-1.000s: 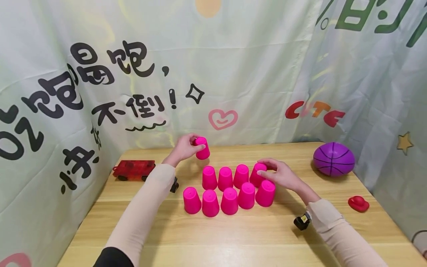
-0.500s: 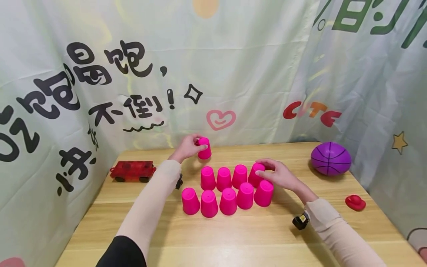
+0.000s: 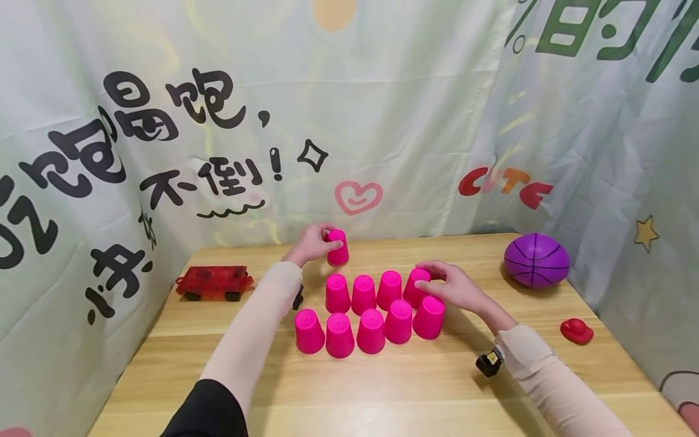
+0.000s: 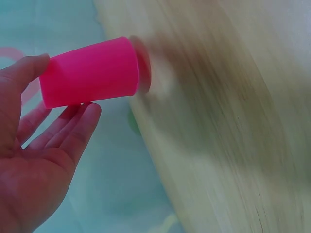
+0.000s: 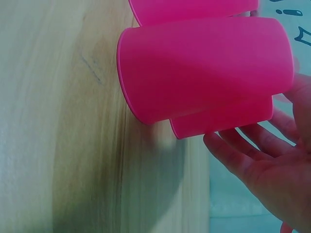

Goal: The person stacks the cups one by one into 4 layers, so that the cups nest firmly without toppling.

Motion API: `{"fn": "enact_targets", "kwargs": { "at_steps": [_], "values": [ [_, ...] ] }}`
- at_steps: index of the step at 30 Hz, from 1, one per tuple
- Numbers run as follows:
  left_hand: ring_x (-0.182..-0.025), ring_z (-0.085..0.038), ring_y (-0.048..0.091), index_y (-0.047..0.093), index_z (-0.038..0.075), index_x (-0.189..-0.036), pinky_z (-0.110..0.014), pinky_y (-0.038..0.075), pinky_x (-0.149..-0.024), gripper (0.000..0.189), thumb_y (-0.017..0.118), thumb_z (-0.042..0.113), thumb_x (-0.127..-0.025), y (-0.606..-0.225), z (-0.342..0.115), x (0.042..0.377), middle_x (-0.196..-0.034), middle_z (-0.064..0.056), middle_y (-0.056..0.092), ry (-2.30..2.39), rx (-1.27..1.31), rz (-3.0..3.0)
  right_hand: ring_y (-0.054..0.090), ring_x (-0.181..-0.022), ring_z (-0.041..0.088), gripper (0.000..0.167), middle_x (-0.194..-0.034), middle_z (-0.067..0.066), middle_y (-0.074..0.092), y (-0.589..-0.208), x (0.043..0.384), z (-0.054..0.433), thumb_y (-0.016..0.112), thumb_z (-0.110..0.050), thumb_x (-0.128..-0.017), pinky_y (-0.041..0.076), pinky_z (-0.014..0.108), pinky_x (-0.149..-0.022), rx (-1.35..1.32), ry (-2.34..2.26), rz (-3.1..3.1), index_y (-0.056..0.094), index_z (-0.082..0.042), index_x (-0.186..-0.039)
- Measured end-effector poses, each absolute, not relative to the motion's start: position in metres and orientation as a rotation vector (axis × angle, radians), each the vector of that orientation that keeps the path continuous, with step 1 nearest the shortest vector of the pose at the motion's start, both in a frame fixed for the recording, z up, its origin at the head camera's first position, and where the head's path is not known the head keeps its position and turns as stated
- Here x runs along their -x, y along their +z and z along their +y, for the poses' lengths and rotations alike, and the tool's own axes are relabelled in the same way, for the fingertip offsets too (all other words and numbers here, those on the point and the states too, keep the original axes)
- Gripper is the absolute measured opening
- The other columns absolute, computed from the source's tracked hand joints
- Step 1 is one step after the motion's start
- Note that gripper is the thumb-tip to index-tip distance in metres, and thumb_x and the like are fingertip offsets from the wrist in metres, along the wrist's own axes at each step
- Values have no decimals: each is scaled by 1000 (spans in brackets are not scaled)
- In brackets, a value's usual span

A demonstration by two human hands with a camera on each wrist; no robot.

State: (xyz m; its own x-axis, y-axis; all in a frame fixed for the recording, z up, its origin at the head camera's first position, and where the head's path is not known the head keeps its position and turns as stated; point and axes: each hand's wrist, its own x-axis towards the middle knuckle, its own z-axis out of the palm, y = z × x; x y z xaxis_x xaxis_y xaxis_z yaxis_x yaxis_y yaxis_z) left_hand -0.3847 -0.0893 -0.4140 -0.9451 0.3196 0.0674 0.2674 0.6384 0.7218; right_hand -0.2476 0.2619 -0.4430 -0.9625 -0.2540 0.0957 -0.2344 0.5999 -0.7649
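My left hand [image 3: 310, 245] pinches an upside-down pink plastic cup [image 3: 339, 249] between thumb and fingers near the table's back edge. In the left wrist view this cup [image 4: 92, 73] has its open rim close to the wood, with a dark reflection beside it. My right hand [image 3: 452, 287] holds the rightmost cup [image 3: 416, 289] of the back row by its upper part; a front-row cup [image 5: 209, 68] partly covers it in the right wrist view. Several matching cups [image 3: 371, 331] stand upside down in two rows between my arms.
A red toy car [image 3: 214, 283] sits at the left of the wooden table [image 3: 371, 400]. On the right are a purple ball [image 3: 537, 260] with black lines and a small red hat-shaped object [image 3: 576, 331]. A printed curtain [image 3: 415, 133] hangs behind the table.
My left hand has brought its cup a little to the right and lower, toward the table. My right hand stays at the back-row cup. The whole view has shifted slightly.
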Motion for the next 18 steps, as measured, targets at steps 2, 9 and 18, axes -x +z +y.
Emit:
{"fn": "enact_targets", "kwargs": {
  "at_steps": [2, 9, 18],
  "values": [
    [-95, -28, 67, 65, 3, -134, -37, 59, -87, 48, 80, 25, -94, -416, -88, 385, -109, -18, 74, 1199, -493, 2788, 66, -122, 34, 54, -132, 16, 70, -443, 248, 262, 75, -29, -98, 55, 49, -104, 422, -1323, 2791, 60, -4, -143],
    [-100, -31, 69, 64, 2, -137, -40, 60, -91, 50, 79, 25, -95, -418, -86, 388, -114, -20, 73, 1200, -474, 2777, 66, -123, 34, 55, -132, 16, 70, -443, 247, 262, 76, -30, -98, 55, 50, -105, 407, -1327, 2791, 60, -5, -144],
    [-92, -28, 68, 64, 1, -136, -37, 59, -87, 50, 78, 25, -95, -420, -85, 387, -108, -19, 74, 1181, -482, 2779, 66, -124, 37, 60, -134, 21, 69, -437, 243, 258, 75, -28, -98, 55, 54, -106, 387, -1345, 2784, 55, 0, -147]
  ]
}}
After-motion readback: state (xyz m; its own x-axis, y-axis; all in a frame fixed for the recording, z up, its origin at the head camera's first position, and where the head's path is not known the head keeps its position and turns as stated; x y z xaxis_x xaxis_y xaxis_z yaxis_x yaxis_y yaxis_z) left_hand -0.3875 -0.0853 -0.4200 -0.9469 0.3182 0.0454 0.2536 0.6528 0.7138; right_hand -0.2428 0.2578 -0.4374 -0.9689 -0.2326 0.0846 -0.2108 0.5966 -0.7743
